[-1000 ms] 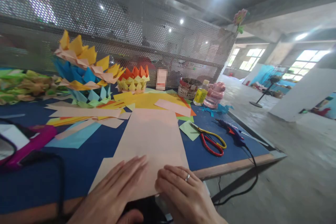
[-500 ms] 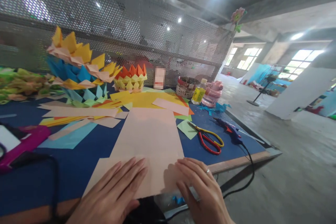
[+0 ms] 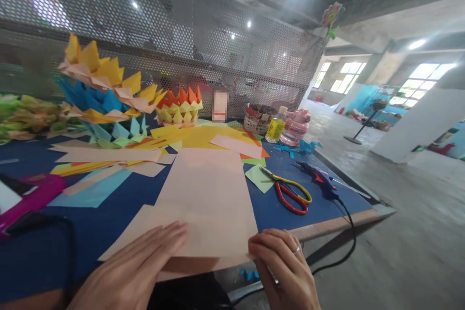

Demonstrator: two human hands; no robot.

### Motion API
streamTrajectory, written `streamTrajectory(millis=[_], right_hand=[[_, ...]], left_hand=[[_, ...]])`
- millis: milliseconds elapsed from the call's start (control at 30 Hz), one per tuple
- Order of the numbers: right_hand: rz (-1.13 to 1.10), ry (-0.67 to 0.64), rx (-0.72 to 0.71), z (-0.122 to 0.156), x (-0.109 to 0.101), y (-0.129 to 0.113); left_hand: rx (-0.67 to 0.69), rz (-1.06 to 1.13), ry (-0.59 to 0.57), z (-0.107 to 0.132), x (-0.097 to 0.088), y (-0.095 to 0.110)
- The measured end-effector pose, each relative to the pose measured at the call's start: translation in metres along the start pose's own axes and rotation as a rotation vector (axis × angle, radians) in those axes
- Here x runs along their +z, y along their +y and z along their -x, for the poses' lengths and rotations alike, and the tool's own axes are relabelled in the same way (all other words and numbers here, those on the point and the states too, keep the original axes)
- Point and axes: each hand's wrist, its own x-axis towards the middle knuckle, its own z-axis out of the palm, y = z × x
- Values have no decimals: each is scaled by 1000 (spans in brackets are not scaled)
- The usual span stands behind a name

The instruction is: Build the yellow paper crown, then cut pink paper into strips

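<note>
A pale pink paper sheet (image 3: 207, 189) lies lengthwise before me, its near end at the table's front edge. Another pale piece of paper (image 3: 132, 232) sticks out on its left side; whether the two are joined I cannot tell. My left hand (image 3: 136, 261) rests flat on the paper, fingers stretched out and close together. At the near right corner my right hand (image 3: 279, 261) pinches the sheet between thumb and bent fingers. A ring shows on that hand. Scissors (image 3: 288, 193) with red and yellow handles lie right of the sheet, over a light green paper square (image 3: 258, 178).
Stacked folded-paper crowns (image 3: 105, 87) stand at the back left. A glue gun (image 3: 321, 179) with a cord lies at right, and a magenta tool (image 3: 34, 201) at left. A yellow-labelled bottle (image 3: 276, 126) and pink jar (image 3: 296, 126) stand behind. Paper strips (image 3: 109, 155) cover the left.
My left hand has slid left and down across the paper. My right hand has moved slightly down, its fingers curling round the sheet's near corner.
</note>
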Motion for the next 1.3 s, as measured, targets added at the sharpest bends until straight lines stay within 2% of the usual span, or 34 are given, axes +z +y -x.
streamTrajectory(millis=[167, 300, 367, 533, 600, 667, 733, 767, 800, 867, 933, 1033, 1200, 1300], right_hand=[[2, 26, -16, -2, 1, -2], [-16, 154, 72, -10, 5, -4], [8, 170, 47, -19, 5, -6], [55, -116, -234, -55, -2, -5], [67, -94, -284, -73, -4, 7], [79, -83, -342, -94, -7, 29], [132, 39, -331, -119, -9, 56], [164, 72, -269, -133, -10, 71], [214, 124, -194, -146, -10, 85], [276, 144, -39, -171, -7, 109], [293, 169, 22, -192, 1, 126], [288, 138, 42, -219, 19, 138], [226, 102, -11, -257, 45, 132], [180, 78, -54, -263, 56, 133]], left_hand=[[-110, 44, 63, -7, -12, -7], [-105, 102, 115, -24, -20, 2], [-65, 133, 151, -34, -21, 10], [16, 100, 200, -52, -19, 24], [-27, 46, 232, -54, -18, 24], [-133, -12, 284, -52, -17, 23], [-220, -37, 308, -46, -16, 21], [-225, -44, 292, -43, -15, 20], [-206, -58, 266, -38, -14, 19], [-110, -108, 188, -30, -11, 18], [-1, -178, 124, -23, -5, 15], [102, -247, 105, -15, 6, 12], [109, -234, 131, -8, 18, 8], [124, -243, 110, -7, 19, 8]])
